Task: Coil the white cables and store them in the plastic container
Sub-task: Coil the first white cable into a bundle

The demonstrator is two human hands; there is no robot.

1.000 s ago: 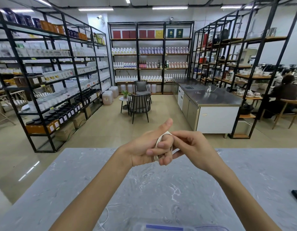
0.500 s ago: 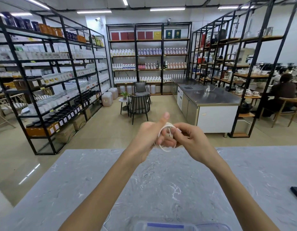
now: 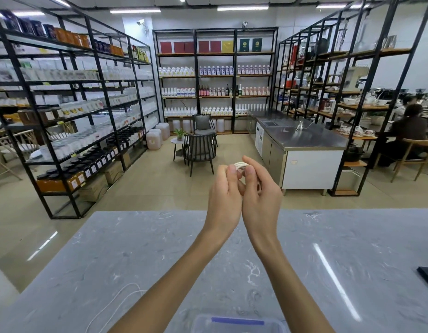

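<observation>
Counter (image 3: 136, 248): grey marble, lower frame, shop shelving behind.
Left hand (image 3: 223, 198): closed on white cable coil (image 3: 240, 165), steadying loops.
Right hand (image 3: 261, 195): pinching same coil, frame centre.
Plastic container (image 3: 237, 324): bottom edge, ready below for storing.

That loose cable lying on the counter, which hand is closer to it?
Left. The left hand is raised on the same side as the loose cable, though well above and beyond it. The right hand is pressed beside it, farther over.

No legible text found; labels on shelf jars (image 3: 88, 173) and bottles (image 3: 215, 91) present, apparently too small to read.
</observation>
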